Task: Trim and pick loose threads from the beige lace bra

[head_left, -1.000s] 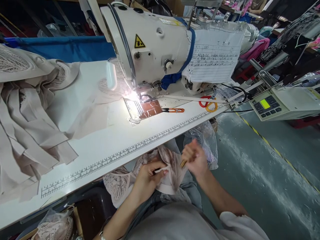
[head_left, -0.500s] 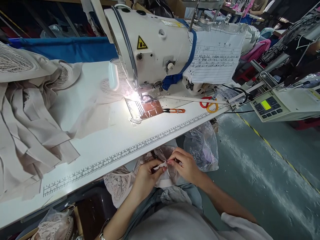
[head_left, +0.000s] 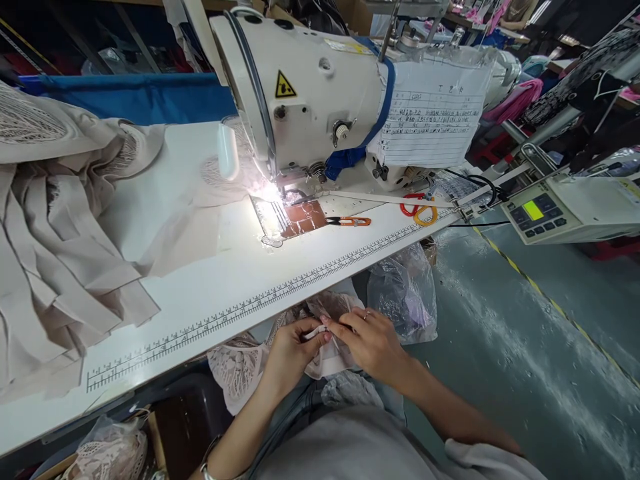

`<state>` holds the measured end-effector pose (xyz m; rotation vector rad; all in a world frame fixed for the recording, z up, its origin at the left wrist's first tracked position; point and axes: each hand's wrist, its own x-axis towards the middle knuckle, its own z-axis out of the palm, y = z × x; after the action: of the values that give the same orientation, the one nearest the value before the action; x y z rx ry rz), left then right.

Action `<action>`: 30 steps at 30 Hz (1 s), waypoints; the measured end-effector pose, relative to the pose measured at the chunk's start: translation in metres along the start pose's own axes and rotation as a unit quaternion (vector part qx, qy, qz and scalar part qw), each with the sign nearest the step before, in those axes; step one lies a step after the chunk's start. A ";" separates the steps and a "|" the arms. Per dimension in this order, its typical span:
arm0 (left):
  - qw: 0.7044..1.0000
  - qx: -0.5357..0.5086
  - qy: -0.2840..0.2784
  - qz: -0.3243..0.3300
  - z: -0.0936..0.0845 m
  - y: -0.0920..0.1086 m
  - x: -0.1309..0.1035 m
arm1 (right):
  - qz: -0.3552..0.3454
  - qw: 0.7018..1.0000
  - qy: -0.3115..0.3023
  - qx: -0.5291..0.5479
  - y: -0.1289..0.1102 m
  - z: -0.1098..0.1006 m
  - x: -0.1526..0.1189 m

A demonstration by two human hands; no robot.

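Below the front edge of the sewing table, over my lap, my left hand [head_left: 293, 353] pinches a pale pink fabric edge between thumb and fingers. My right hand [head_left: 373, 343] is closed at the same edge, its index finger pressed close to my left thumb. The rest of the beige-pink lace garment [head_left: 333, 363] hangs beneath both hands, and a lace panel [head_left: 240, 373] of it spreads out to the left. My fingers hide the exact spot where the fabric is gripped.
A white sewing machine [head_left: 305, 87] with a lit needle area stands on the table [head_left: 240, 267]. Orange thread snips [head_left: 350, 221] and red-and-yellow-handled scissors [head_left: 425, 212] lie right of the needle. Beige fabric pieces [head_left: 60, 267] pile up at left. A plastic bag [head_left: 405, 293] hangs by the edge.
My right hand has shifted left and turned, its fingers now lying over the fabric edge by my left thumb. My left hand has barely moved and keeps its pinch.
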<state>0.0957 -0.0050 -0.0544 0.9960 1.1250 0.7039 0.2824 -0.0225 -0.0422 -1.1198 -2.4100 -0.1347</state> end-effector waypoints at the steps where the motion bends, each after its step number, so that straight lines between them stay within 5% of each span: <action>1: 1.000 -0.004 0.002 -0.005 0.000 0.000 0.000 | 0.001 1.000 -0.003 0.001 0.000 0.000 0.000; 12: 0.998 -0.033 0.000 -0.056 0.003 0.001 0.001 | 0.008 0.999 -0.027 0.017 0.000 0.003 -0.003; 19: 0.993 0.112 0.010 0.032 0.002 0.005 -0.005 | 0.129 0.971 -0.065 0.193 0.002 0.004 0.003; 22: 0.961 0.238 0.040 0.139 0.001 0.002 -0.009 | 0.144 0.966 -0.054 0.208 0.006 0.006 0.003; 26: 0.872 0.343 0.112 0.331 0.001 -0.005 -0.009 | 0.064 0.989 -0.021 0.134 0.008 0.008 -0.002; 30: 0.794 0.395 0.165 0.433 0.002 -0.017 -0.008 | 0.042 0.993 -0.025 0.103 0.010 0.008 -0.007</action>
<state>0.0949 -0.0190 -0.0665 2.2575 1.2692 1.1996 0.2909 -0.0185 -0.0537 -1.1371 -2.3520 0.1684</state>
